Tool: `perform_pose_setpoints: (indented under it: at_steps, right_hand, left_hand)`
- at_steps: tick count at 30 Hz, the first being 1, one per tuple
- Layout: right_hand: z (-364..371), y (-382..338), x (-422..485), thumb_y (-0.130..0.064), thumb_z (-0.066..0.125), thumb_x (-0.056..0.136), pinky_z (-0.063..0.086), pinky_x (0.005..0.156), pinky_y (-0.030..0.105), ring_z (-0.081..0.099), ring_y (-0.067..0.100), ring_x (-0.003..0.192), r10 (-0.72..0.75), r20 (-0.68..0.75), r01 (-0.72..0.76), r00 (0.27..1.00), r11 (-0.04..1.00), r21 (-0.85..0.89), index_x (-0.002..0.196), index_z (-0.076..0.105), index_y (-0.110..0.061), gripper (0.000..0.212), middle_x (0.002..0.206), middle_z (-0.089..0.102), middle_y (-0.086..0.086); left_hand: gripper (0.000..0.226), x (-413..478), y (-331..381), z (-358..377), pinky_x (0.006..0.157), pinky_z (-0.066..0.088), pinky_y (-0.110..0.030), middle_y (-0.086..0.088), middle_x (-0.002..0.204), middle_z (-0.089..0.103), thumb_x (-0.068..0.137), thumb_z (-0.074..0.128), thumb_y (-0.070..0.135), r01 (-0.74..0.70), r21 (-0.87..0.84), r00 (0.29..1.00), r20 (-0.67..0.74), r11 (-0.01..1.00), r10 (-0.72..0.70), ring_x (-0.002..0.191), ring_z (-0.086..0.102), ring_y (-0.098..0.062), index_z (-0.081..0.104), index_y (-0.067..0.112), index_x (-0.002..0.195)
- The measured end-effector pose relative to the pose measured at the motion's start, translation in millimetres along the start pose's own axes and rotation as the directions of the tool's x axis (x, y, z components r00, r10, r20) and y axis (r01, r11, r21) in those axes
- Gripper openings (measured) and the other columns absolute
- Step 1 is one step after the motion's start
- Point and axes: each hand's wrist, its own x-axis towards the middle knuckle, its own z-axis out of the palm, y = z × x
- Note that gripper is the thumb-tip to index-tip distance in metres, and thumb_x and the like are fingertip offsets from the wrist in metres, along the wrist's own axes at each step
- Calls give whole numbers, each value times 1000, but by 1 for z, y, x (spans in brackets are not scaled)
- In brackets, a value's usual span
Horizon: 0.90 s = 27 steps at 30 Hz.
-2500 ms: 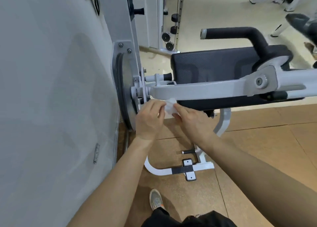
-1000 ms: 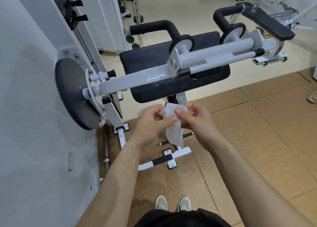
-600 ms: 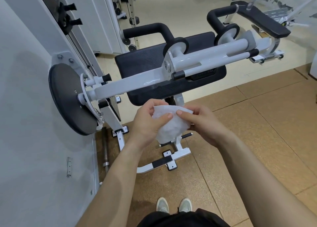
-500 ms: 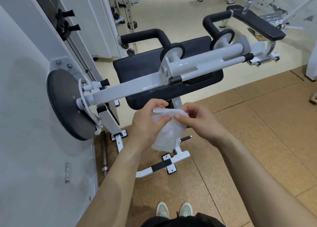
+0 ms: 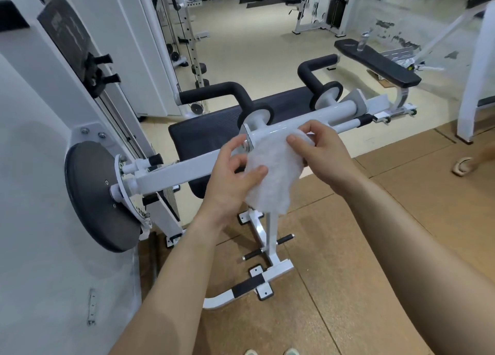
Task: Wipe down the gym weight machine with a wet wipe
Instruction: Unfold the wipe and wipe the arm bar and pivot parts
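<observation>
Left hand (image 5: 230,178): thumb pressed on the wipe's left edge, fingers curled behind it; pinching, not spread.
Wipe (image 5: 270,172): white, opened out flat, stretched between both hands, lower edge hanging free. Judged to be held open to give a broad wet face for the next pass.
Right hand (image 5: 321,151): thumb and fingers pinching the wipe's upper right corner, raised higher than the left hand, so the sheet hangs slanted.
Wipe against hands: between them, gripped at two edges, middle unsupported.
Wipe against machine: in front of the joint where the square arm (image 5: 182,171) meets the round tube (image 5: 294,121). Contact with the metal cannot be told.
Step in hand: judged as readying the wipe at the tube, with rubbing not yet begun.
Disc (image 5: 93,194): dark, at the arm's left end, well apart from the hands.
Pad (image 5: 203,135): black, behind the arm, partly hidden by it.
Handles (image 5: 214,93): black foam, beyond the tube, untouched.
</observation>
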Motion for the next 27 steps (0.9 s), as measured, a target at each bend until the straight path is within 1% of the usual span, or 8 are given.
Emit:
perform_pose_setpoints:
  at_steps: [4, 6, 11, 15, 19, 21, 23, 27]
  right_hand:
    - [-7, -2, 20, -23, 63, 96, 56, 69, 36, 61, 14, 72, 35, -3, -35, 999, 999, -24, 97, 54, -12, 14, 85, 60, 3]
    - [-12, 0, 30, -28, 64, 94, 54, 69, 37, 60, 14, 75, 19, -38, -24, 999, 990, -140, 101, 55, -9, 22, 86, 60, 2]
    - [-23, 8, 53, -44, 64, 91, 49, 71, 37, 59, 20, 85, -68, -189, -37, 980, 865, -501, 110, 54, -23, 30, 92, 58, -7]
    - [-28, 22, 65, -45, 63, 93, 47, 75, 42, 60, 32, 87, -247, -223, -12, 943, 645, -764, 118, 55, -21, 36, 89, 60, 1]
    - [-32, 44, 74, -26, 68, 88, 47, 76, 46, 54, 38, 99, -440, -51, 155, 896, 420, -894, 119, 65, -17, 33, 115, 60, 14]
    - [-29, 48, 80, -21, 59, 89, 50, 72, 47, 58, 39, 94, -530, 133, 359, 837, 349, -866, 117, 68, -13, 30, 115, 63, 13]
    - [-25, 47, 88, -21, 47, 95, 51, 72, 46, 62, 37, 90, -468, 368, 535, 803, 295, -792, 120, 64, -9, 33, 110, 67, 13]
    - [-27, 36, 100, -31, 28, 95, 46, 78, 42, 61, 33, 82, -335, 569, 642, 751, 167, -749, 113, 61, -11, 43, 97, 67, 8]
  left_hand:
    - [73, 15, 17, -3, 72, 56, -22, 2, 118, 61, 87, 76, 13, -75, 200, 997, -5, 977, 78, 104, 65, -17, 41, 40, 144]
    - [67, 27, 27, -2, 76, 52, -20, 9, 113, 60, 86, 75, 17, -156, 394, 981, -43, 906, 187, 100, 62, -13, 44, 40, 141]
    - [37, 71, 44, 19, 82, 47, -28, 9, 116, 57, 90, 70, 20, -305, 826, 882, 56, 475, 468, 100, 58, -13, 54, 30, 122]
    - [15, 106, 29, 36, 75, 39, -33, 0, 110, 57, 91, 68, 20, -264, 960, 856, 189, 92, 482, 90, 58, -25, 65, 24, 105]
    - [8, 114, 10, 39, 76, 33, -35, -2, 107, 61, 81, 75, 18, -187, 962, 810, 266, -200, 523, 97, 53, -27, 78, 24, 84]
    - [7, 113, 1, 37, 74, 35, -36, -5, 106, 61, 80, 73, 13, -198, 951, 787, 298, -237, 540, 94, 53, -28, 75, 19, 82]
    - [9, 111, -5, 37, 72, 38, -35, -6, 102, 62, 80, 71, 10, -217, 941, 793, 324, -259, 515, 91, 55, -27, 71, 17, 87]
    - [7, 117, -9, 42, 72, 43, -34, -2, 84, 65, 84, 68, 16, -259, 922, 802, 371, -287, 468, 81, 61, -24, 66, 17, 92]
